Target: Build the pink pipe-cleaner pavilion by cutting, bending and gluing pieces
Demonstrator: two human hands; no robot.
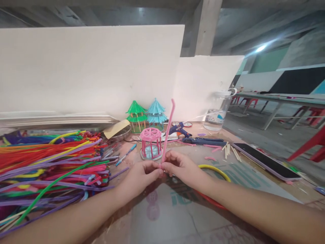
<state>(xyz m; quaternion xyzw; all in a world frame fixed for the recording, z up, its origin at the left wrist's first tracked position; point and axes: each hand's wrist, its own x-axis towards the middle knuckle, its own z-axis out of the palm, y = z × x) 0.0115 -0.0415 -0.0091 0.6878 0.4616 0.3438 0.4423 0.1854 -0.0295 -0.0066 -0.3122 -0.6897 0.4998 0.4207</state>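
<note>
A pink pipe cleaner (pixel 168 132) rises almost upright from between my fingertips, its top end slightly bent. My left hand (pixel 146 174) pinches its lower end between thumb and forefinger. Close against it, my right hand (pixel 179 166) grips the same end, with its fingers curled. What shape that lower end has is mostly hidden by the fingers. Just behind my hands stands a small pink pavilion frame (pixel 151 138) with posts, a spoked ring on top and a pale blue base.
Piled pipe cleaners (pixel 50 169) cover the left side. Behind are a green pavilion (pixel 136 115), a blue pavilion (pixel 155 113), a glue gun (pixel 177 128) and a water bottle (pixel 215 112). To the right lie pliers (pixel 203 141), short sticks (pixel 227 150) and a phone (pixel 264 161).
</note>
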